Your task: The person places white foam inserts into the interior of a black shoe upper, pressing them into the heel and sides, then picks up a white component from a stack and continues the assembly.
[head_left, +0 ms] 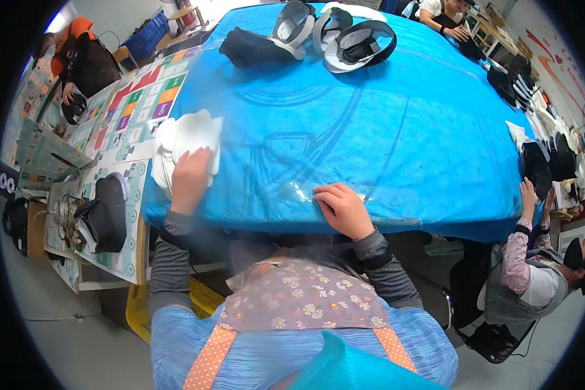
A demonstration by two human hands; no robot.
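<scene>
Here, every place is told from the blue cover.
Blue cover (396,130): a bright blue sheet spread over a large table, with dark curved lines drawn on it and a glossy strip near its front edge.
White pieces (185,140): a small stack of flat white cut shapes lying at the cover's front left corner, partly over its edge.
Left hand (190,177): it lies palm down on the white pieces, fingers bent over the near part of the stack; whether it grips them or only presses on them cannot be told.
Right hand (344,209): it rests at the cover's front edge, near the middle, fingers curled under against the sheet and pressing it down; it holds nothing that shows.
Sleeves: grey striped, both coming up from below the cover's front edge.
Apron (299,302): floral, with orange dotted straps, just below the cover's front edge.
Shoe uppers (331,36): a cluster of black, grey and white pieces at the cover's far edge.
Printed boards (133,110): coloured squared sheets just left of the cover, with a black piece (107,218) lying on the nearest one.
Other people: one seated right of the cover with a hand (528,195) raised to its right edge; another past the far right corner; a third in orange well off to the left.
</scene>
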